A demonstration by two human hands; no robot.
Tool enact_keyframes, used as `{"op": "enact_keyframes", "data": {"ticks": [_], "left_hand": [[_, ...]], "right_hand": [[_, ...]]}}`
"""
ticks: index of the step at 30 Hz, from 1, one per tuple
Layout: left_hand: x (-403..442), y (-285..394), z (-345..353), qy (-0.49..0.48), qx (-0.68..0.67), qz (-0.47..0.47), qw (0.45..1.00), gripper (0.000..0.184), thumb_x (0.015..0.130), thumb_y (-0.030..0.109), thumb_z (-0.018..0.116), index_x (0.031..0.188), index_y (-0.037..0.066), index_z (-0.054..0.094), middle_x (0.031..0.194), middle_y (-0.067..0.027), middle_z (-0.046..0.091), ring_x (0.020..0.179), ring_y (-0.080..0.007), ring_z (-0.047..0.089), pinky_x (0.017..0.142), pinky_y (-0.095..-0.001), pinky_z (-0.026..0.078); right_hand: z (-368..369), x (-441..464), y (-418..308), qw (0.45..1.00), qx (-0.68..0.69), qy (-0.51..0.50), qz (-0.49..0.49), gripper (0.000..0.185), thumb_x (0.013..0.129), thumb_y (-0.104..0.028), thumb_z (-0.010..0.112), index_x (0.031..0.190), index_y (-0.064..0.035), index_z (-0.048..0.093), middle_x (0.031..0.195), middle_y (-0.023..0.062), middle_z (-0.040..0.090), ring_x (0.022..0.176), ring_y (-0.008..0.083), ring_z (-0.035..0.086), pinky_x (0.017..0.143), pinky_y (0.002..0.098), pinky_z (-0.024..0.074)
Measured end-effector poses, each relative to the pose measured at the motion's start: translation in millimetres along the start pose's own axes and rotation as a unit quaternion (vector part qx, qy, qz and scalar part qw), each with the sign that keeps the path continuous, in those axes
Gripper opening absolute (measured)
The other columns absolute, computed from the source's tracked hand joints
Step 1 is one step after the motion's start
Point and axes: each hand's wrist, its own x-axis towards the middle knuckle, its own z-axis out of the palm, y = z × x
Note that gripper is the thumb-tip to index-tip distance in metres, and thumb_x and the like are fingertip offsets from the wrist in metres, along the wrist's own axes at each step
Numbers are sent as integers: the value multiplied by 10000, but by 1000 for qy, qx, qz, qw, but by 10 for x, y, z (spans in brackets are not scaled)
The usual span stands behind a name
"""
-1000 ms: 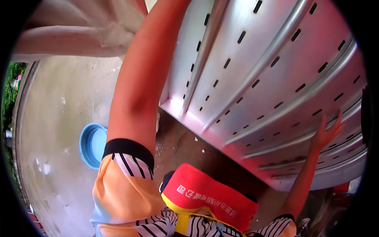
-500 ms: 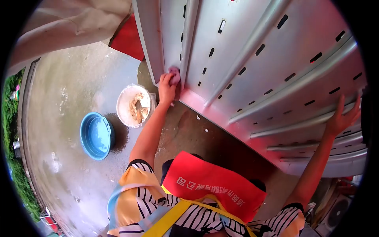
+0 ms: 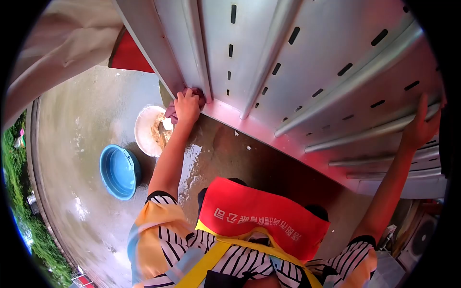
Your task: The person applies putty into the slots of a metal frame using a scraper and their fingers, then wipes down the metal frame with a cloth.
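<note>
My left hand [image 3: 187,108] is closed on a crumpled purple cloth [image 3: 171,112] at the lower left corner of a large silver metal panel [image 3: 249,43]. The cloth presses into the gap between the panel's side wall and its first tube [image 3: 198,48]; part of it hangs out left of my wrist. Raised tubes and rows of dark slots run along the panel. At the far right, my right hand [image 3: 420,126] lies against the panel over one of the tubes [image 3: 370,133], thumb and fingers apart. Its fingertips are partly lost at the view's dark edge.
On the wet concrete floor [image 3: 72,158], a blue basin [image 3: 120,173] with water stands beside a white bucket [image 3: 144,126] holding a brownish mass. I wear a red apron [image 3: 261,211]. Beige fabric [image 3: 62,53] hangs upper left, and an outdoor fan unit [image 3: 422,237] stands lower right.
My left hand has moved the cloth down into the panel's bottom corner. My right hand stays on the panel, with its fingers closer to the tube. The view has shifted slightly.
</note>
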Motion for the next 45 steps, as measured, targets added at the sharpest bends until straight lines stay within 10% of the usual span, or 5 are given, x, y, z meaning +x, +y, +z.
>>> {"op": "enact_keyframes", "data": {"ticks": [19,23,25,31,45], "left_hand": [[-293,1297,-262,-144,-122,73,979,109,730,116,606,774,64,691,1042,-85,551,996,-293,524,786,-377,523],[-76,709,-389,-318,-486,38,814,270,673,77,648,933,66,720,980,-82,569,962,-215,569,795,-313,491],[-62,660,-786,-157,-590,-47,791,306,687,23,651,989,41,698,1002,-84,568,947,-200,573,824,-292,465],[119,1113,-966,211,-337,101,912,343,726,-10,599,1062,49,635,1103,-148,544,1017,-327,531,910,-371,428],[-636,1856,-117,-113,-119,232,959,198,685,145,622,852,43,650,987,-124,558,907,-340,526,777,-397,490]], "right_hand": [[52,-1,183,997,39,45,-45,474,854,-264,672,1224,14,567,1247,181,567,1176,276,514,1010,351,360],[58,12,270,994,25,65,-89,413,843,-229,688,1173,5,606,1192,133,613,1094,233,570,959,338,402],[46,-18,284,994,31,52,-87,427,851,-238,677,1187,11,592,1213,150,594,1121,248,550,980,351,383],[46,-91,332,998,29,-4,-59,459,864,-263,653,1234,-6,562,1276,176,547,1198,296,493,1028,387,343],[268,-419,130,993,-109,26,27,559,808,-124,638,1337,-201,474,1459,157,331,1374,322,260,1124,475,165]]}}
